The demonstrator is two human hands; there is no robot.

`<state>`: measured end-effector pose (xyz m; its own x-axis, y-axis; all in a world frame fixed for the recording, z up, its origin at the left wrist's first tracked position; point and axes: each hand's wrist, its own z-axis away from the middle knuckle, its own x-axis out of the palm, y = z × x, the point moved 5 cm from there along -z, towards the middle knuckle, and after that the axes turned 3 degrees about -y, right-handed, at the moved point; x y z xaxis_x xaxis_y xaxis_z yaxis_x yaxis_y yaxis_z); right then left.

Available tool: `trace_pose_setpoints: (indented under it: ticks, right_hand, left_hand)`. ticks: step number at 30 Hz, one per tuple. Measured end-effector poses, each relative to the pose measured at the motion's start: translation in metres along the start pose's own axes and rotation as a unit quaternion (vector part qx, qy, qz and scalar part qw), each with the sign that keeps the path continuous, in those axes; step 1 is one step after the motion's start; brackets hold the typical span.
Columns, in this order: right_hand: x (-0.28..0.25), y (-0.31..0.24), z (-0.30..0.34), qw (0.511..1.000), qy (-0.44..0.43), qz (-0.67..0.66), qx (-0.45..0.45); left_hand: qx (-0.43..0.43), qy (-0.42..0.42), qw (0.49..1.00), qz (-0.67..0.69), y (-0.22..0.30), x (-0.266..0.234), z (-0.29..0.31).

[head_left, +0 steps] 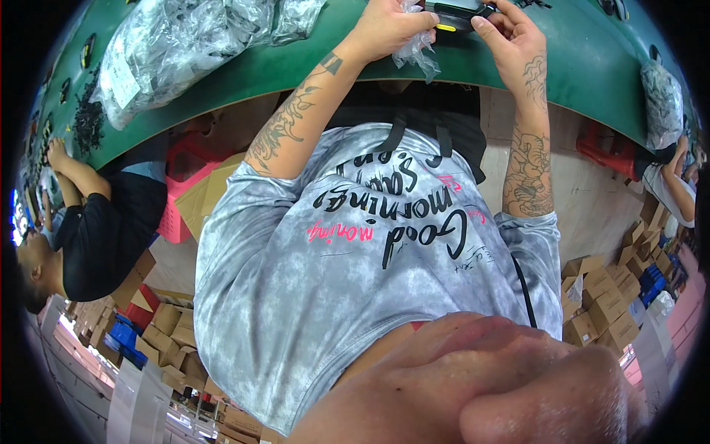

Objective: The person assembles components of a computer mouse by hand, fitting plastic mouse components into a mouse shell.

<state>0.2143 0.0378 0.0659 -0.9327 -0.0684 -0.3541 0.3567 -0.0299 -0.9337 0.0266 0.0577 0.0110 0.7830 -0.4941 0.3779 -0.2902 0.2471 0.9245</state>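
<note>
At the top edge of the head view, my left hand point(386, 29) is closed on a crumpled clear plastic bag point(418, 58), with its thumb and fingers at the left end of a small black device point(460, 18). A yellow strip marks the device's near side. Opposite it, my right hand point(514, 41) pinches the device's right end between thumb and fingers. The top of the picture cuts off part of both hands, and the bag partly covers the left fingertips. The device is held just over the green table point(355, 74).
A big clear sack of bagged parts point(177, 55) lies to the left, beside a pile of small black pieces point(89, 118). Another filled bag point(662, 103) sits far right. Co-workers sit on both sides. A pink stool point(174, 214) and cardboard boxes point(606, 303) stand below.
</note>
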Motion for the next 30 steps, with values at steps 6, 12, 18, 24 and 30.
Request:
trace_pose_setpoints:
  ticks: [6,12,18,24,30]
  right_hand:
    - [-0.001,-0.01,0.0,0.996,0.018,0.079,-0.033]
    - [0.004,0.003,-0.007,0.983,0.052,0.166,-0.055]
    - [0.009,0.013,-0.013,0.979,0.089,0.16,-0.092]
    - [-0.001,0.024,-0.014,0.984,0.031,0.172,-0.036]
    - [-0.003,0.057,-0.011,0.986,-0.033,-0.151,-0.058]
  left_hand:
    - [-0.007,0.039,0.999,-0.009,0.0,0.003,-0.004]
    - [0.069,0.071,0.992,-0.073,-0.002,0.004,-0.005]
    - [0.043,0.087,0.989,-0.11,-0.005,-0.003,-0.005]
    - [0.04,0.091,0.989,-0.106,-0.001,0.002,-0.006]
    - [0.032,0.092,0.987,-0.13,-0.006,-0.005,-0.008]
